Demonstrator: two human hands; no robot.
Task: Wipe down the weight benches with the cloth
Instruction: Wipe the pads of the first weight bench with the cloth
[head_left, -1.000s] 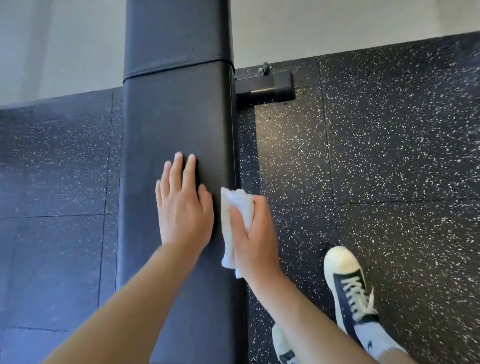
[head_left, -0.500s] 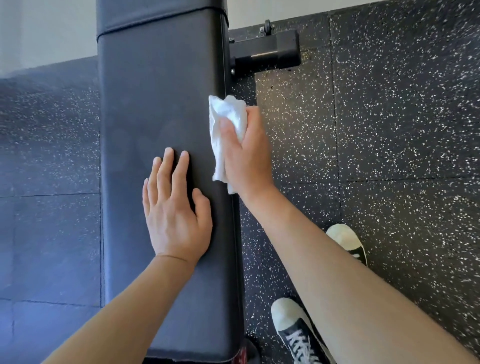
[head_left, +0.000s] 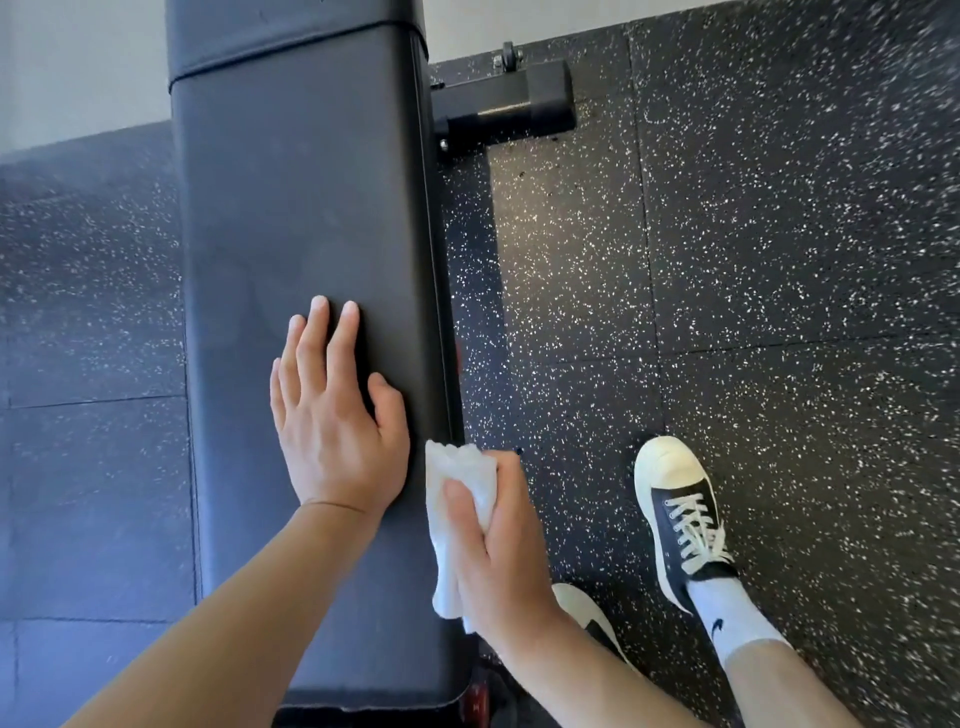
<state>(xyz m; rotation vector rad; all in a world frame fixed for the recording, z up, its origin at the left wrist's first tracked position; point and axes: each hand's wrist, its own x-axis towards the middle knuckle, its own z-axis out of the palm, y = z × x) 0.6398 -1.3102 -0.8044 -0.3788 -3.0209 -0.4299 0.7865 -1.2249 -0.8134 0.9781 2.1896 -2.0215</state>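
Against bench (head_left: 311, 218) edge, right hand (head_left: 498, 545) presses cloth (head_left: 460, 483).

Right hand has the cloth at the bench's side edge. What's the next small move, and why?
Probably slide the cloth forward along the bench's right side edge, toward the frame's foot bar. The right hand grips it against that edge near the close end, and the left hand lies flat on top, steadying the pad.
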